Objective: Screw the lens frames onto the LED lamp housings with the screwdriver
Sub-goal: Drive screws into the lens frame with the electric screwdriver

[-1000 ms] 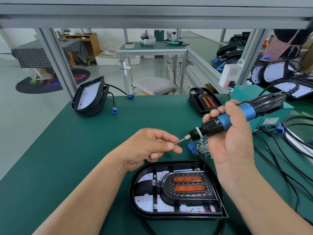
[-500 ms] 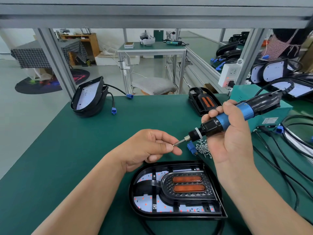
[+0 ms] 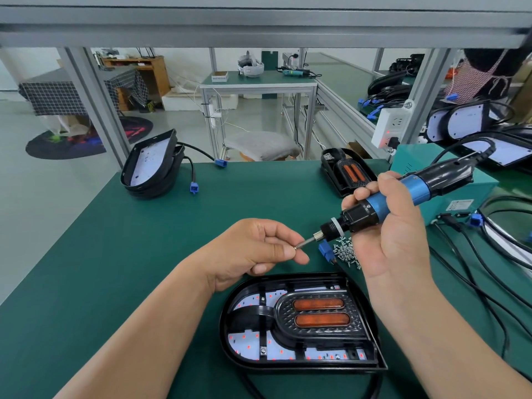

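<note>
Head view: screw point(image 3: 295, 247) between left fingers point(image 3: 283, 250).

Green mat point(image 3: 115, 254), blue/blk screwdriver point(image 3: 403, 197), orange lenses point(image 3: 319, 312) in blk housing point(image 3: 230, 341), blue connector point(image 3: 193, 187)

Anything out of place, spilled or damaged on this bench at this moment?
Only one thing: the small silver screws lie in a loose heap straight on the green bench mat, beside a blue plug, in no tray. The black lamp housing with its orange lens frame lies flat and looks undamaged.
</note>
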A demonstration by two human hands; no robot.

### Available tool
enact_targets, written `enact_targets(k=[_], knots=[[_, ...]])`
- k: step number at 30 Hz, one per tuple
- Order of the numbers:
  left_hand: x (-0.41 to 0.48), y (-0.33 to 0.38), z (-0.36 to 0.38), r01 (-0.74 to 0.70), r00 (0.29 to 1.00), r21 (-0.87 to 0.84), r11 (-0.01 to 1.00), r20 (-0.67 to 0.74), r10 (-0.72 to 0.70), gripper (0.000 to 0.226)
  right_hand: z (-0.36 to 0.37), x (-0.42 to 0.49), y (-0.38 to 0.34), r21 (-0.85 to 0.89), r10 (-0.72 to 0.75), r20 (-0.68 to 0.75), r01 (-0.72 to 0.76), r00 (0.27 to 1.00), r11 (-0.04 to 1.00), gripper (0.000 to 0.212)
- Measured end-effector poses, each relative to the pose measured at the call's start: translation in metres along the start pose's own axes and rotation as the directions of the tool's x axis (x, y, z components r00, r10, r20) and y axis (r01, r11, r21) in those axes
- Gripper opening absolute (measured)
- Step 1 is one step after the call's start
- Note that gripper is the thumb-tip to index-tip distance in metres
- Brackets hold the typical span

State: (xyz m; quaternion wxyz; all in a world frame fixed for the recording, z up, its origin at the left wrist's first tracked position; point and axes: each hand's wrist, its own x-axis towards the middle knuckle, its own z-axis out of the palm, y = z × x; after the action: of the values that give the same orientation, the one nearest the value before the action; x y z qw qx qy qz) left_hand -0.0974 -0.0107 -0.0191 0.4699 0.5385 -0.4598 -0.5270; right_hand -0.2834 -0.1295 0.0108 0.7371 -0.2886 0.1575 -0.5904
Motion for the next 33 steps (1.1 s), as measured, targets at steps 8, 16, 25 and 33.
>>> enact_targets(k=[8, 16, 25, 33], knots=[[0.003, -0.003, -0.003, 0.000, 0.999, 0.003, 1.000, -0.032, 0.000, 0.016, 0.002, -0.003, 0.003, -0.042, -0.009, -0.011, 0.009, 1.000, 0.999, 0.016], [0.003, -0.004, -0.003, -0.006, 1.000, -0.011, 1.000, 0.000, 0.006, 0.026, 0.000, 0.000, 0.003, -0.028, 0.010, -0.072, -0.012, 0.997, 1.000, 0.016], [-0.002, -0.002, -0.011, 0.026, 0.999, 0.047, 0.999, -0.045, -0.024, 0.030, -0.003, 0.006, -0.007, 0.057, 0.060, -0.124, -0.053, 0.990, 0.997, 0.019], [-0.006, 0.005, -0.002, 0.076, 0.995, 0.343, 0.936, 0.042, -0.096, 0.034, 0.001, 0.005, -0.033, 0.125, 0.068, -0.111, -0.054, 0.991, 0.991, 0.015]])
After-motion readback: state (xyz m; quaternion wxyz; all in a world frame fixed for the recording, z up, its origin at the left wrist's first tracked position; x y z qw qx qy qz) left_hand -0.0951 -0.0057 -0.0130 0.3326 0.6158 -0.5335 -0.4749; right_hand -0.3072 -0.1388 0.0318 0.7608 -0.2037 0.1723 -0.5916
